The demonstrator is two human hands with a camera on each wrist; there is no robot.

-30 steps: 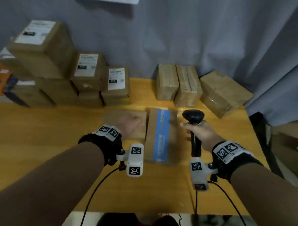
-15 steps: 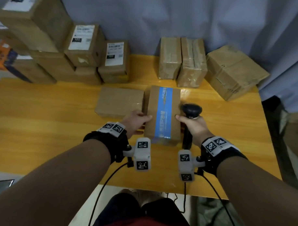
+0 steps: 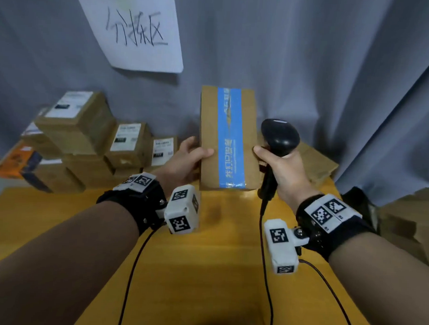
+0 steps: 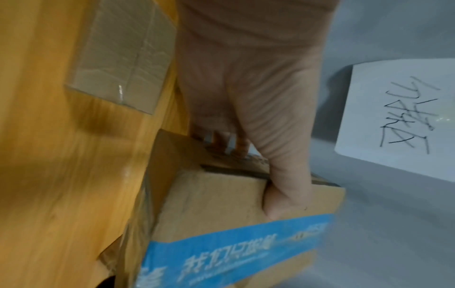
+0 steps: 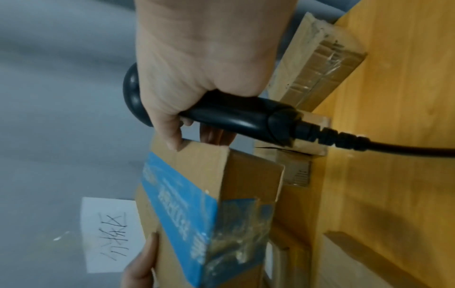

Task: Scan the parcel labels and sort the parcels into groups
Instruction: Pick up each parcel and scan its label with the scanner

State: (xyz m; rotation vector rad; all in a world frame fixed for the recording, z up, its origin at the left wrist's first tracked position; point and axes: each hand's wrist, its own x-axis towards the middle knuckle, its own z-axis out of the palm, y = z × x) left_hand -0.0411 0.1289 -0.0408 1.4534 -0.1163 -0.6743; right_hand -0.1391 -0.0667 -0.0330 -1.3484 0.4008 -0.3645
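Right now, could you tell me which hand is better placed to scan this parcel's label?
Right: the right hand already grips the scanner beside the blue-taped parcel; the left hand holds it.

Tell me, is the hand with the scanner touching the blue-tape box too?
Touching. In the right wrist view the right hand grips the scanner while its thumb tip presses the blue-tape box edge.

Dim, even indoor light. Soft shadows fall on the wooden surface [image 3: 212, 271]. Wide-angle bending warps the head view's edges; both wrist views look smeared, perhaps motion blur.
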